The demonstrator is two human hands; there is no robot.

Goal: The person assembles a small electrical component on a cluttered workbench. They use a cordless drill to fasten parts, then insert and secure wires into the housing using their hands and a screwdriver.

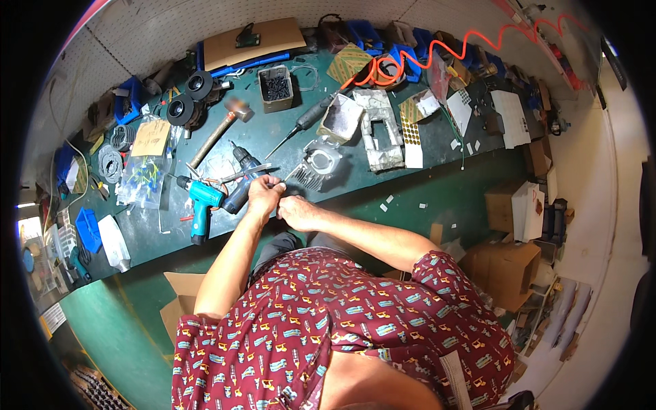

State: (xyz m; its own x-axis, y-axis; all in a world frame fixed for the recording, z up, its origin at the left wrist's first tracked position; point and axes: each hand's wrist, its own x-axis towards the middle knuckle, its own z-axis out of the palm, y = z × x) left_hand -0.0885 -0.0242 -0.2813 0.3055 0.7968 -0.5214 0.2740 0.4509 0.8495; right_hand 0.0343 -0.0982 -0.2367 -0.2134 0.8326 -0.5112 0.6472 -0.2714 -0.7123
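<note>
Grip: L hand (265, 196), fingers bent in, thumb side up; R hand (298, 213), curled, just beside it. Contents, if any, hidden by the fingers; can't tell whether either is clamped on sth. Both at the front edge of the green workbench (437, 147), nr its middle.

Nearest items:
- Dark-blue drill (244, 161), 1 pc. Lying next to L hand, nr front edge; chuck twd back edge.
- Finned metal casting (322, 161), 1 pc., grey, round opening. Just beyond the hands, back from front edge.

Further L:
- Teal drill (203, 197), 1 pc. Handle end at front edge.
- Hammer (215, 139), wooden handle. Lying diag., head twd back edge.
- Clear plastic bag (145, 179), w/ yellow-green bits. Twd left end.
- Blue bin (88, 229), small. Nr front L corner.

Back & R:
- Open box (278, 104), w/ small dark pcs. Twd back edge.
- Black power screwdriver (313, 115), bit twd front edge.
- Orange coiled hose (467, 45), over back edge.
- Whitish frame (376, 140), rect. opening. R of casting, reaching nr front edge.
</note>
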